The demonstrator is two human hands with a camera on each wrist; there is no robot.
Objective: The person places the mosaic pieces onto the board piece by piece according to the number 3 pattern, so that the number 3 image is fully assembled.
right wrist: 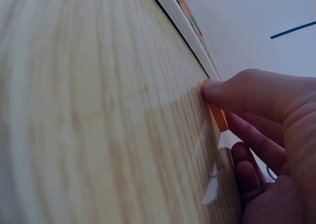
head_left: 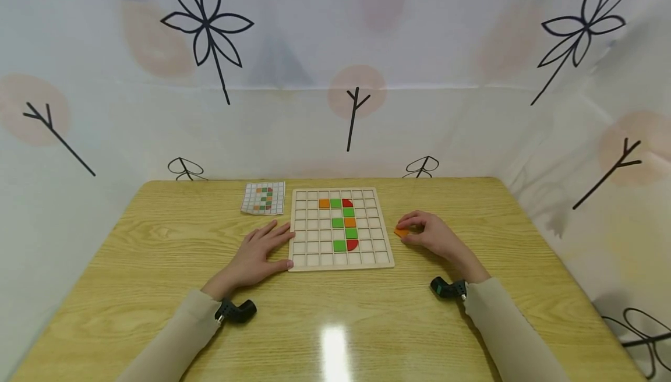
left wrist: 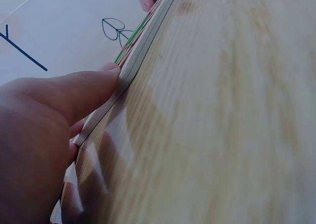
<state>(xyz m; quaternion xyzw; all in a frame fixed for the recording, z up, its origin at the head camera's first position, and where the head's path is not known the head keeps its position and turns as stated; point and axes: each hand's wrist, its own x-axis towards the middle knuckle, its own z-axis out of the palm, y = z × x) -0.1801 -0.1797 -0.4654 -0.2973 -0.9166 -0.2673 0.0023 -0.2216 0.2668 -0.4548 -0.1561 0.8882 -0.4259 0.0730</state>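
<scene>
A wooden grid board (head_left: 309, 263) lies in the middle of the table, with square green and orange tiles and two rounded red tiles set in its cells. My left hand (head_left: 255, 257) rests flat with fingers spread at the board's left edge, its thumb and fingertips touching the frame. To the right of the board, my right hand (head_left: 428, 234) pinches an orange tile (right wrist: 219, 117) between thumb and fingers, low over the tabletop. The right wrist view shows the tile tilted, the thumb at one end and other fingers curled below.
A paper card (head_left: 251, 188) printed with a grid of coloured squares lies behind the left hand, left of the board. The wooden table (head_left: 335, 300) meets a pale patterned curtain (head_left: 293, 131) at the back and sides.
</scene>
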